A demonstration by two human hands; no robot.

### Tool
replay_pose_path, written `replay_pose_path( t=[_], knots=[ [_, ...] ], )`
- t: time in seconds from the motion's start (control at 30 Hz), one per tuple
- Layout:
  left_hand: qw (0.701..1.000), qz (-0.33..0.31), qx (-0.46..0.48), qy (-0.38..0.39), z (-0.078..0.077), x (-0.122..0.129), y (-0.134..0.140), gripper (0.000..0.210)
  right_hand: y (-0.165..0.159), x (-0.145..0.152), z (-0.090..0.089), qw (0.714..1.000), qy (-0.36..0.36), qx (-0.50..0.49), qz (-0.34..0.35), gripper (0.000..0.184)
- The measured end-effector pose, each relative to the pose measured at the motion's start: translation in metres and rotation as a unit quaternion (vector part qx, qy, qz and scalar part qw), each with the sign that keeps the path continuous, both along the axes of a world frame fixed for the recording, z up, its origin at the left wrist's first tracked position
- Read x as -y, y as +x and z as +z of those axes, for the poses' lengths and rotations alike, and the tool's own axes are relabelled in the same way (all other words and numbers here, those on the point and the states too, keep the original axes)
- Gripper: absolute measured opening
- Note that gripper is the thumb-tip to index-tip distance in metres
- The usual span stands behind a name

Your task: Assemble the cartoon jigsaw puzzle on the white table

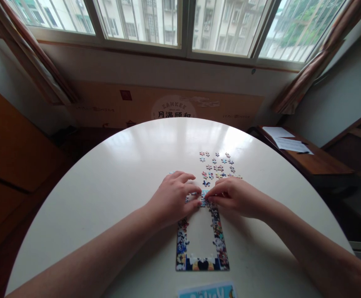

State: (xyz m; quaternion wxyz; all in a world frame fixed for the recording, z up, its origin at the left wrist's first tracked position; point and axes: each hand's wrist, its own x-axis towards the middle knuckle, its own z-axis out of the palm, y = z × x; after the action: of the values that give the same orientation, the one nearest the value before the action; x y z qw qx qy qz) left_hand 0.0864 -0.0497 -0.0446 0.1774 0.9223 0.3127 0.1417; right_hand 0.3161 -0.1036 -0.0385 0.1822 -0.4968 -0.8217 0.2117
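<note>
A jigsaw puzzle (219,244) lies on the white table, its border joined into an upright rectangle around a bare middle. My left hand (179,194) rests over the upper left of this border, thumb and fingers curled at the light blue pieces of the top edge. From the other side, my right hand (233,196) pinches a small puzzle piece (205,198) at the top edge, close to my left fingertips. The fingers hide part of that piece and the upper corners of the border. Loose puzzle pieces (218,168) are spread just beyond my right hand.
The round white table (106,198) fills the foreground. A light blue printed sheet or box (208,290) lies at its near edge. Papers (287,140) and pens rest on a brown side table (326,163) at right. Windows (143,25) and curtains stand behind.
</note>
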Motion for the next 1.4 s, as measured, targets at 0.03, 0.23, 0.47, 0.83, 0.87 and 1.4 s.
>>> replay_pose_path(
  t=[0.03, 0.23, 0.47, 0.83, 0.87, 1.4],
  knots=[
    [1.000, 0.000, -0.001, 0.001, 0.000, 0.000, 0.000, 0.021, 0.001, -0.001, 0.000, 1.000, -0.005, -0.015, 0.000, 0.019],
    [1.000, -0.003, 0.000, 0.014, -0.001, -0.001, 0.000, 0.022, 0.013, -0.004, 0.002, 0.990, 0.078, -0.093, -0.070, 0.018],
    [0.999, -0.009, -0.014, 0.030, 0.000, -0.002, -0.001, 0.022, 0.011, 0.000, 0.009, 0.998, 0.051, -0.022, -0.004, 0.018],
    [0.999, -0.013, -0.011, 0.043, 0.000, -0.002, 0.000, 0.020, 0.000, 0.003, 0.006, 0.996, 0.067, 0.049, 0.032, 0.019],
    [0.999, -0.015, -0.011, 0.047, -0.001, -0.003, 0.000, 0.020, 0.000, 0.003, 0.005, 0.995, 0.074, 0.056, 0.035, 0.018],
    [0.993, -0.053, -0.018, 0.105, 0.002, 0.000, -0.003, 0.022, -0.012, 0.004, 0.003, 0.992, 0.089, 0.083, 0.023, 0.018]
  ],
)
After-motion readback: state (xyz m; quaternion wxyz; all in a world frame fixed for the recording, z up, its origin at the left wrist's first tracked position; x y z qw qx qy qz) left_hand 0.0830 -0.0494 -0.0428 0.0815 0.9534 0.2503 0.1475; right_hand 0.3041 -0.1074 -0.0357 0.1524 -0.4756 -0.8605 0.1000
